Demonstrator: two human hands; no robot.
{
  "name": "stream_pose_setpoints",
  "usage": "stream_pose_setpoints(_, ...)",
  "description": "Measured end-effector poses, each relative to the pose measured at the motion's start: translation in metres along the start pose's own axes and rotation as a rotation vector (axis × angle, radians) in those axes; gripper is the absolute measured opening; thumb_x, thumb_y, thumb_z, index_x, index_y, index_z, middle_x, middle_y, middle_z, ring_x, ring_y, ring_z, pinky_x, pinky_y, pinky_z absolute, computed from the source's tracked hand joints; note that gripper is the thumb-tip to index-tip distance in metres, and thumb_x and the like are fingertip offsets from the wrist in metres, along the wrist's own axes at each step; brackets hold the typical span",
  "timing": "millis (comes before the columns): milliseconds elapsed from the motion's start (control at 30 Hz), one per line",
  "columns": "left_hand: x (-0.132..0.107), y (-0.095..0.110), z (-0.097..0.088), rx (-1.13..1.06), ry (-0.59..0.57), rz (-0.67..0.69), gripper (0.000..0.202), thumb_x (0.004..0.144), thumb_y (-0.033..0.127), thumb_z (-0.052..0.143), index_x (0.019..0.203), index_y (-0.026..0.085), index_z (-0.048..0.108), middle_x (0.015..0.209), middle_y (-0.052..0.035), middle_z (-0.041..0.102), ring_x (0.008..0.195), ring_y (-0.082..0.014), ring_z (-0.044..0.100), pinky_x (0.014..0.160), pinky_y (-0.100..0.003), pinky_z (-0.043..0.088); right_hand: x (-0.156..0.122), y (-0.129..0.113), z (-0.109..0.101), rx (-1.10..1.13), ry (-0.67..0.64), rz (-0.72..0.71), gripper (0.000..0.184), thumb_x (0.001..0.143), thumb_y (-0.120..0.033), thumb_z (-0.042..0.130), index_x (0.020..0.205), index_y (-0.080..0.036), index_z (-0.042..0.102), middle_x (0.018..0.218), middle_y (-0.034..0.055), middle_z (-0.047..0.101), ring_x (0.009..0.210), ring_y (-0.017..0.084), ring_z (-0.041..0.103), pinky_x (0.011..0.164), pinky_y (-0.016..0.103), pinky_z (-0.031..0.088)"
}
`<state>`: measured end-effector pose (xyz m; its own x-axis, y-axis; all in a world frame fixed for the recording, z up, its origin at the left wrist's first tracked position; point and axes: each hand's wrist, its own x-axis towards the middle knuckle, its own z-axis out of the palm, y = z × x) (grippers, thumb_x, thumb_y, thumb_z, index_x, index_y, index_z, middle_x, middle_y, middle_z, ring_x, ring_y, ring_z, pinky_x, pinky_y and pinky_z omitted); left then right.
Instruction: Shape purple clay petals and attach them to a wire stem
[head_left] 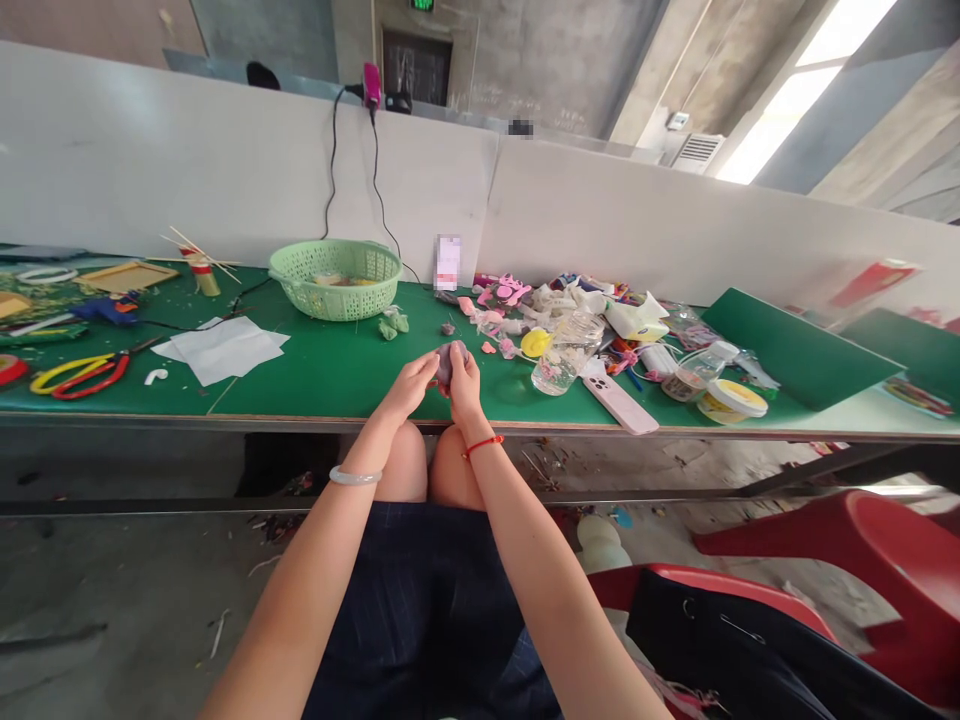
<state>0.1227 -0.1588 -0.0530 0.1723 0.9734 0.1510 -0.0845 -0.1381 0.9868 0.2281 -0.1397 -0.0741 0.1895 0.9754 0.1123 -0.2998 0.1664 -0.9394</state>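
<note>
A greyish-purple lump of modelling clay [445,366] is held between my two hands, just above the table's front edge. My left hand [409,388] presses against its left side, fingers partly hidden. On the other side, my right hand [465,384] is wrapped round the lump with the thumb on top. Just beyond them lies a small purple-grey bit of clay [448,328]. A greenish crumpled piece [393,322] sits to its left, and a small pink piece [488,347] to its right. Behind these, a phone [448,262] leans upright against the white partition.
A green basket [335,300] stands at the back left. White paper sheets [225,348], red-handled scissors [94,378] and a glue gun [111,306] lie farther left. To the right are a clear plastic bottle [568,352], a pink phone [619,402], a lidded tub [733,401] and heaped clay packets.
</note>
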Motion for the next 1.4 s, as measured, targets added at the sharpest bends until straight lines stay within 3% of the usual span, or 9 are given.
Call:
stream_pose_setpoints(133, 0.001, -0.005, 0.001, 0.085, 0.047, 0.093, 0.036, 0.089, 0.049, 0.063, 0.084, 0.015, 0.075, 0.084, -0.0068, 0.075, 0.080, -0.0202, 0.067, 0.075, -0.029, 0.055, -0.001, 0.002, 0.000, 0.045, 0.027, 0.011, 0.050, 0.084, -0.073, 0.061, 0.082, -0.025, 0.044, 0.057, -0.0092, 0.038, 0.044, 0.009, 0.033, 0.040, 0.025, 0.029)
stream_pose_setpoints(233, -0.001, -0.007, 0.005, 0.141, 0.127, 0.134, 0.033, 0.086, 0.045, 0.068, 0.071, 0.016, 0.073, 0.074, -0.0046, 0.072, 0.076, -0.0191, 0.065, 0.073, -0.026, 0.050, 0.000, 0.004, -0.001, -0.007, 0.094, 0.010, 0.048, 0.085, -0.071, 0.061, 0.082, -0.025, 0.046, 0.058, -0.0079, 0.040, 0.046, 0.010, 0.036, 0.041, 0.026, 0.030)
stream_pose_setpoints(433, -0.001, -0.009, 0.005, 0.158, 0.245, 0.147, 0.023, 0.079, 0.039, 0.076, 0.079, 0.016, 0.079, 0.077, -0.0058, 0.078, 0.076, -0.0217, 0.069, 0.074, -0.028, 0.050, -0.001, 0.005, -0.004, -0.198, 0.146, -0.190, 0.038, 0.089, -0.061, 0.060, 0.092, -0.023, 0.056, 0.077, -0.0006, 0.060, 0.073, 0.016, 0.059, 0.061, 0.026, 0.049)
stream_pose_setpoints(600, 0.001, -0.010, 0.002, 0.113, 0.307, 0.099, 0.025, 0.075, 0.039, 0.080, 0.080, 0.014, 0.080, 0.079, -0.0081, 0.079, 0.073, -0.0217, 0.071, 0.072, -0.031, 0.056, -0.007, -0.002, 0.000, -0.284, 0.113, -0.282, 0.027, 0.092, -0.049, 0.057, 0.094, -0.022, 0.059, 0.087, 0.0008, 0.067, 0.083, 0.016, 0.062, 0.077, 0.027, 0.051)
stream_pose_setpoints(833, -0.002, -0.007, 0.002, 0.149, 0.368, 0.088, 0.019, 0.080, 0.034, 0.076, 0.073, 0.016, 0.076, 0.069, -0.0048, 0.075, 0.066, -0.0190, 0.068, 0.064, -0.028, 0.055, -0.016, -0.007, 0.002, -0.403, 0.112, -0.274, 0.020, 0.094, -0.045, 0.058, 0.098, -0.025, 0.057, 0.083, -0.0004, 0.066, 0.075, 0.018, 0.061, 0.072, 0.027, 0.047)
stream_pose_setpoints(1133, 0.000, -0.005, 0.005, 0.228, 0.398, 0.131, 0.017, 0.083, 0.031, 0.076, 0.086, 0.016, 0.082, 0.088, -0.0091, 0.082, 0.084, -0.0255, 0.075, 0.077, -0.031, 0.055, -0.015, -0.006, 0.003, -0.402, 0.123, -0.267, 0.022, 0.098, -0.047, 0.053, 0.101, -0.026, 0.058, 0.088, 0.0021, 0.069, 0.082, 0.020, 0.066, 0.072, 0.028, 0.049)
stream_pose_setpoints(1400, 0.000, -0.003, 0.004, 0.234, 0.412, 0.154, 0.016, 0.081, 0.030, 0.076, 0.082, 0.015, 0.081, 0.084, -0.0082, 0.081, 0.082, -0.0238, 0.074, 0.078, -0.030, 0.055, -0.012, -0.003, 0.002, -0.378, 0.126, -0.277, 0.030, 0.096, -0.055, 0.053, 0.098, -0.026, 0.058, 0.089, 0.0016, 0.066, 0.082, 0.019, 0.063, 0.074, 0.028, 0.047)
